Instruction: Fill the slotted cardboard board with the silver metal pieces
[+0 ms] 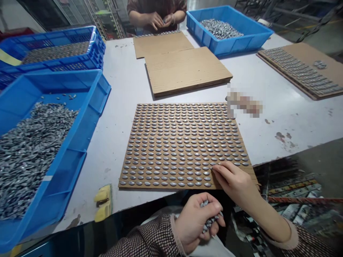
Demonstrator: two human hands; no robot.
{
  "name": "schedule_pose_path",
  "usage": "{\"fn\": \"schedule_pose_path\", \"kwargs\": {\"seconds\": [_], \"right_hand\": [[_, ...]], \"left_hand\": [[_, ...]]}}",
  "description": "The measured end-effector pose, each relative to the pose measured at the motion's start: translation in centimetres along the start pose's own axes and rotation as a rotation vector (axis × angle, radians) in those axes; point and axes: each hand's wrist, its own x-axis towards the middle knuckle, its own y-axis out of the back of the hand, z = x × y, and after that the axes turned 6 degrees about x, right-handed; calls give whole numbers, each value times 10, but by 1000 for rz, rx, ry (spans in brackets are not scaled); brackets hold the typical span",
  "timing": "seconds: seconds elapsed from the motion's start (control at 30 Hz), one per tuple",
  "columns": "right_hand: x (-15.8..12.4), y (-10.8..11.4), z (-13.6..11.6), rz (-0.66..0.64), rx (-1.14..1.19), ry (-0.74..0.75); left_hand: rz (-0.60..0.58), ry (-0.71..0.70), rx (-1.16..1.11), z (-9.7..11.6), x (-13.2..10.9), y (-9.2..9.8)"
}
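Note:
A cardboard sheet lies on the table, covered with rows of small grey oval pieces. At its lower right, my right hand touches the board with thumb and fingertips pinched together; a small grey piece shows at the tips, at the end of a row. Below the board's front edge, my left hand is curled round a handful of the same grey pieces, which show between its thumb and fingers. The lower right part of the board is partly covered by my right hand.
Blue bins of grey pieces stand at the left and back right. Stacked cardboard lies behind the board, a filled sheet at far right. A yellow object sits near the front edge. Across the table, a person's hands work.

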Motion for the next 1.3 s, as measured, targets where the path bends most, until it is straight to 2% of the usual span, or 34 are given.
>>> {"fn": "schedule_pose_path", "kwargs": {"seconds": [0.13, 0.23, 0.33, 0.5, 0.67, 0.83, 0.93, 1.1, 1.2, 1.3], "right_hand": [[0, -1, 3, -50, -20, 17], [1, 5, 0, -32, 51, 2], [-4, 18, -9, 9, 264, -59], [-25, 36, -29, -166, 745, -248], [-35, 35, -36, -160, 855, -294], [-39, 31, -29, -94, 867, -398], [-40, 30, -18, -15, 827, -390], [-33, 28, 7, 107, 506, -195], [-24, 23, 20, 107, 315, -56], [-17, 17, 27, 67, 236, 33]], "left_hand": [[30, -53, -31, 4, -3, 0], [72, -90, -58, 7, -4, -3], [96, -143, -83, 10, -4, -6], [104, -172, -86, 14, -2, -11], [117, -177, -57, 13, 2, -17], [129, -158, -78, 13, 7, -19], [154, -143, -124, 13, 7, -19], [127, -86, -104, 7, 6, -19], [102, -61, -74, 4, 5, -20], [97, -59, -48, 2, 4, -21]]}}
